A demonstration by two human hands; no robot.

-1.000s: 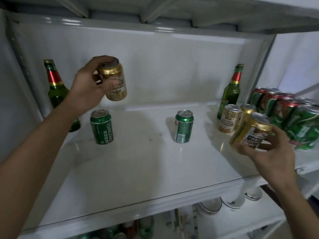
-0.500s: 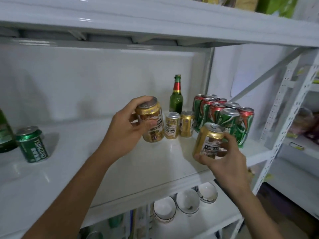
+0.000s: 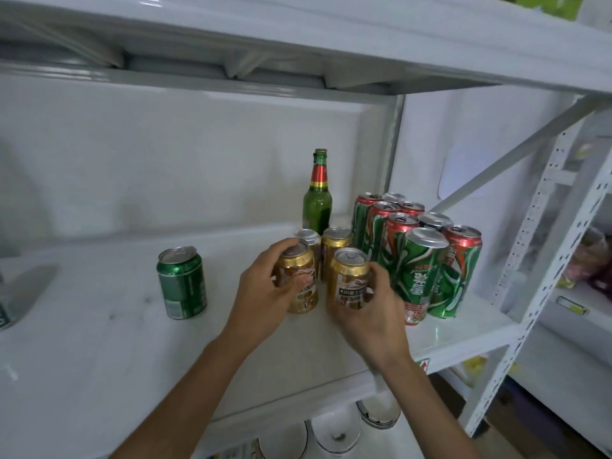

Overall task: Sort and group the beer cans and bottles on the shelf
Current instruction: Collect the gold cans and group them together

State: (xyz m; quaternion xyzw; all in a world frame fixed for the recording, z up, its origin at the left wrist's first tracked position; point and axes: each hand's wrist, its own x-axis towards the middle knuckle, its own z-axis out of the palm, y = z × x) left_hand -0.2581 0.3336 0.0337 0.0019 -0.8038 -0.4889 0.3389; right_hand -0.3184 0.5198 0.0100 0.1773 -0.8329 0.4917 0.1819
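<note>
Two bare forearms, no sleeves, watch or rings visible; left hand (image 3: 265, 293) and right hand (image 3: 374, 313) ungloved, nails short.

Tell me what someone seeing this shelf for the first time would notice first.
Probably the two hands at centre: the left hand grips one short gold beer can and the right hand grips another gold can, side by side before two more gold cans. To their right stands a tight cluster of tall green-and-red cans, and a lone green can stands left.
</note>
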